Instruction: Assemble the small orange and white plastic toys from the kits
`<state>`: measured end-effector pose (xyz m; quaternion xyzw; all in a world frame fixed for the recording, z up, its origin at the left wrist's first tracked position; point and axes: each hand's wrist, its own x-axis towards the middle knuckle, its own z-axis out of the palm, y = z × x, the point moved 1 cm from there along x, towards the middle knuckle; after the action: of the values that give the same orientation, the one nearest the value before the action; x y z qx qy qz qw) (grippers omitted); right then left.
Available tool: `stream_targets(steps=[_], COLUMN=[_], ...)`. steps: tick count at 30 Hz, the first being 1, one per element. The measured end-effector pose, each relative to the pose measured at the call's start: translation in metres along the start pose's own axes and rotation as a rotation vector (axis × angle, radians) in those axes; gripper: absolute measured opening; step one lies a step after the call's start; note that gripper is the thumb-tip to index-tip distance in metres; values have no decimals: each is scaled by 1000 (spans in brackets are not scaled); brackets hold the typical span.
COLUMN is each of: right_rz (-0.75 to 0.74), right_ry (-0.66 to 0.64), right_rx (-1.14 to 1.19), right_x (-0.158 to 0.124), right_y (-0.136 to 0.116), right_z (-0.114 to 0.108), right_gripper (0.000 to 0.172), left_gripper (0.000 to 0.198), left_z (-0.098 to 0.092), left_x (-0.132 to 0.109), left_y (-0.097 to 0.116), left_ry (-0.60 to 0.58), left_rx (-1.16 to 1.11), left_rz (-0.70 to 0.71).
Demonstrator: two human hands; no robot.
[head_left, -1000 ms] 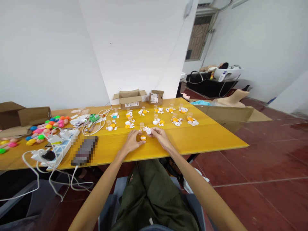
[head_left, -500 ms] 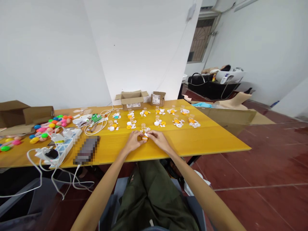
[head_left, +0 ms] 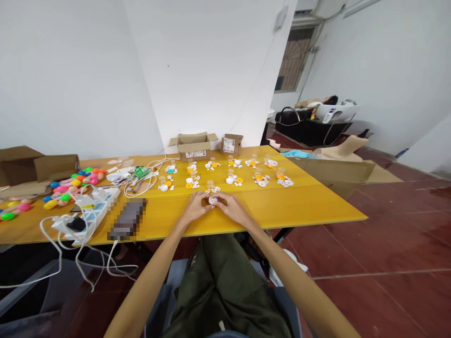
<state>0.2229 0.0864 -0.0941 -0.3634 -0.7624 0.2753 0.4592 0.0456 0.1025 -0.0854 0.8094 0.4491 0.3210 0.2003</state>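
Observation:
Close to the table's front edge, my left hand (head_left: 196, 205) and my right hand (head_left: 229, 206) meet around a small white round plastic disc (head_left: 212, 200). Fingers of both hands are closed on its sides. Whether the orange piece is still beneath it cannot be made out. Just beyond my fingertips lie small white parts (head_left: 213, 189) with dark holes, beside a clear plastic cup (head_left: 210, 183). Further piles of white and orange discs, such as an orange disc (head_left: 189, 186) and a white disc (head_left: 230, 180), sit behind.
Two cardboard boxes, a larger open box (head_left: 195, 146) and a small box (head_left: 231, 144), stand at the wall. To the left are a phone (head_left: 127, 218), a white power strip (head_left: 102, 211) with cables, a green circuit board (head_left: 141, 172) and several coloured balls (head_left: 75, 183).
My right hand has brought the white disc down between both hands. It now covers the orange piece that showed there before. My left hand has hardly moved.

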Motion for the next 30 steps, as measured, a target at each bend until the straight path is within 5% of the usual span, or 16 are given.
stream_targets(steps=[30], right_rz=[15], right_ry=[-23], right_rx=[-72], right_x=[-3], right_y=[2], right_z=[1], right_gripper=[32], left_gripper=[18], left_z=[1], left_x=[0], left_y=[1], left_ry=[-11], left_rx=[-32], left_rz=[-27])
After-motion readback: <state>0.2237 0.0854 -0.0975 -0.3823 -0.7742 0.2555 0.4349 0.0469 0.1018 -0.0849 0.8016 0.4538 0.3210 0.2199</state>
